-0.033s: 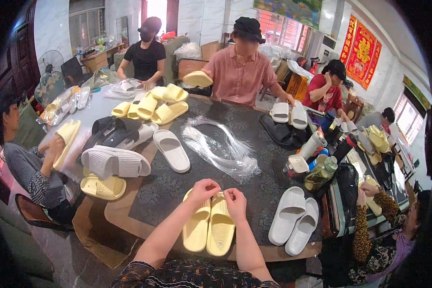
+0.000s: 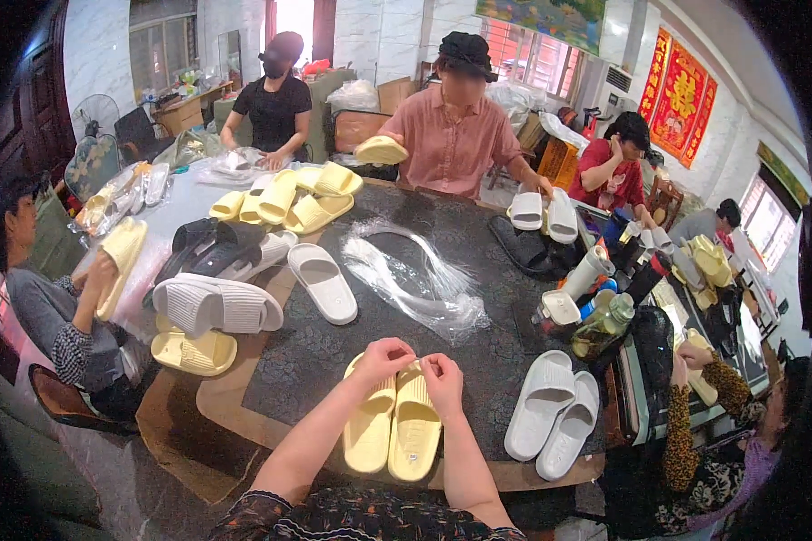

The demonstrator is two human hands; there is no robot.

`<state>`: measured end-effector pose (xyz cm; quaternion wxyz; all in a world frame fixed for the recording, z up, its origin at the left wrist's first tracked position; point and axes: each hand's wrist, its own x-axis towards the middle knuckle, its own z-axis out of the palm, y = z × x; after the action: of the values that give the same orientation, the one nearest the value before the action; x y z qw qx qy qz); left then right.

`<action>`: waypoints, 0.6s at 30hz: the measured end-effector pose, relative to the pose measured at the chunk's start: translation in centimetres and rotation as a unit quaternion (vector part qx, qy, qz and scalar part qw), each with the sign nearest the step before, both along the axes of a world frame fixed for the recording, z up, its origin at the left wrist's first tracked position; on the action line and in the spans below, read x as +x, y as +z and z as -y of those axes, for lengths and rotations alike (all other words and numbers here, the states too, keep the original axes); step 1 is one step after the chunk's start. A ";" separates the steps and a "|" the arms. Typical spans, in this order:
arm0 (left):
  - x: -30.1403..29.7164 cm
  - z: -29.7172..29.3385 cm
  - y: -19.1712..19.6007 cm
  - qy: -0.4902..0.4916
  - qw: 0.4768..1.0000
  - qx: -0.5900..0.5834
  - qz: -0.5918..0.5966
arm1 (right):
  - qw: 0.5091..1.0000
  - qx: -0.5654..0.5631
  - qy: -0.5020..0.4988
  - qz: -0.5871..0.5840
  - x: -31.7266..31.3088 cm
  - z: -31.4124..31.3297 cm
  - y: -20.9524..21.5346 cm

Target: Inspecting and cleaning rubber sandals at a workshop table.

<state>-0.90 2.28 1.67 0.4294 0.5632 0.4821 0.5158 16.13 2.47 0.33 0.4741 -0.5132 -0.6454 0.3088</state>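
A pair of pale yellow slippers (image 2: 415,444) lies side by side at the table's near edge, open heels toward me. My left hand (image 2: 386,361) is over the far end of the left slipper, thumb and fingers pinched together. Beside it my right hand (image 2: 443,382) pinches at the far end of the right slipper. The fingertips almost meet between the two slippers. Whatever they hold is too thin or hidden to make out. Beyond my hands lies a loose bundle of transparent plastic strands (image 2: 444,308).
Grey slippers (image 2: 543,410) sit at the right, and a single white slipper (image 2: 323,287) lies left of the strands. Yellow, grey and black slippers are piled at the left. Bottles (image 2: 615,317) stand at the right. Several people work around the dark patterned table (image 2: 311,379).
The person across the table has shifted a held yellow slipper slightly to the right. At the left, another person's yellow slipper has tilted a little. My hands have barely moved.
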 end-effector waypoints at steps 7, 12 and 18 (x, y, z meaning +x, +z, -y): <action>-0.5 -0.5 -0.8 0.019 1.000 0.012 0.005 | 0.999 -0.042 -0.003 -0.022 -0.1 -0.3 -0.4; 0.4 -0.2 -0.1 -0.025 0.999 -0.033 -0.001 | 1.000 -0.018 0.000 -0.007 0.4 -0.5 -1.0; -0.7 -0.5 -1.3 0.007 1.000 0.013 -0.009 | 0.997 -0.042 0.021 -0.066 -0.5 0.4 0.9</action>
<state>-1.58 2.78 0.35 0.4141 0.5699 0.4835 0.5197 15.59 2.04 1.25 0.4870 -0.4975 -0.6100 0.3785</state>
